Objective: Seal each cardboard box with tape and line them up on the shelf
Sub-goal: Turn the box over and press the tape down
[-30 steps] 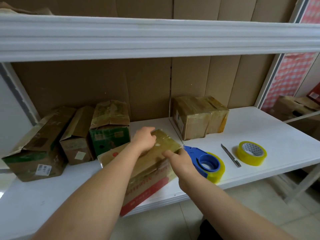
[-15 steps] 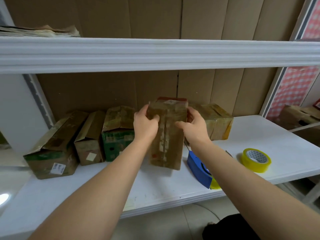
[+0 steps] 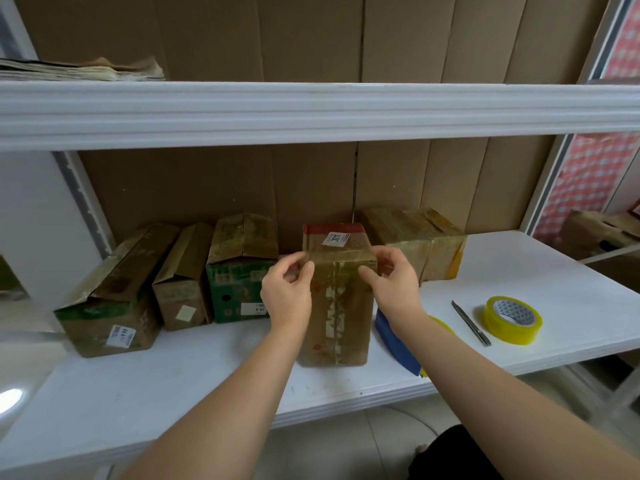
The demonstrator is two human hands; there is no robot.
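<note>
A tall brown cardboard box [image 3: 337,306] with taped seams, a red band and a white label on top stands upright on the white shelf [image 3: 173,382]. My left hand [image 3: 287,292] grips its upper left edge, and my right hand [image 3: 394,285] grips its upper right edge. To its left, three boxes stand in a row: a long green-brown one [image 3: 110,299], a narrow brown one [image 3: 183,282] and a green one [image 3: 242,268]. A taped box [image 3: 422,237] sits behind it on the right.
A blue tape dispenser [image 3: 394,341] lies right of the held box, partly behind my right forearm. Further right are a utility knife [image 3: 471,323] and a yellow tape roll [image 3: 512,320]. The upper shelf [image 3: 311,112] overhangs, with stacked papers [image 3: 86,69] on it.
The box lay flat at the shelf's front edge under my hands. I turned it upright, lifted it and set it down further back, between the green box and the taped box.
</note>
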